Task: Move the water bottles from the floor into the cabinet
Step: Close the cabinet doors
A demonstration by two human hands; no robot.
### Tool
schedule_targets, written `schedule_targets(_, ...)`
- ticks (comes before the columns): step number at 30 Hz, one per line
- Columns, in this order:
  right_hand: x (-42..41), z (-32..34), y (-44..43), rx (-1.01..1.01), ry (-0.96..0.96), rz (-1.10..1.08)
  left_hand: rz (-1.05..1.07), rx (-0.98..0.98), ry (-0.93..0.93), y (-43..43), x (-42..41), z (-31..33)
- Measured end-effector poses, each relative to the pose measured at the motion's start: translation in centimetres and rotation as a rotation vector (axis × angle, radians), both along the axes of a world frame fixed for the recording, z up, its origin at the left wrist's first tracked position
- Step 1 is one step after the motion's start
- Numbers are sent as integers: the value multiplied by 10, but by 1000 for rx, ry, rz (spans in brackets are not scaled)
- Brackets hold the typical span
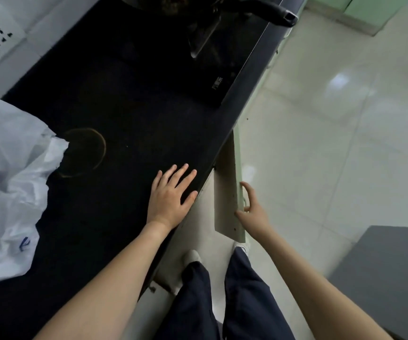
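Note:
My left hand (171, 197) lies flat with fingers spread on the black countertop (114, 99), near its front edge. My right hand (250, 207) curls its fingers around the outer edge of a pale cabinet door (227, 192), which stands swung out from under the counter. No water bottle shows in the head view, and the counter hides the inside of the cabinet. My legs in dark trousers and my light shoes stand on the floor below the door.
A crumpled white plastic bag (9, 182) sits on the counter at left. A dark pan with a long handle (259, 8) rests on a cooktop at the far end. A grey box (389, 273) stands on the glossy tiled floor at right.

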State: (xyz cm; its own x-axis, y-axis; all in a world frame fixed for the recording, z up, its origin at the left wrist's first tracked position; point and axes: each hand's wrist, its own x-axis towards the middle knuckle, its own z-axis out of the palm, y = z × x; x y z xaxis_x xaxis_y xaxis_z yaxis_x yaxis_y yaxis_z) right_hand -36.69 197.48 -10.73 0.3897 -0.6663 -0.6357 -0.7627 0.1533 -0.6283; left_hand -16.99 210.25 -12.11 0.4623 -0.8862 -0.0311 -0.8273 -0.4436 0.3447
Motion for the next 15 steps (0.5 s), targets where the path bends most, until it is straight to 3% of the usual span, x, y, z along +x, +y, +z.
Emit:
schedule_targets(7, 48, -3, 44, 143, -256, -90, 8, -3, 5, 0, 1, 0)
schedule_targets(15, 67, -16, 53, 184, -305, -237, 13, -18, 0, -1, 0, -1)
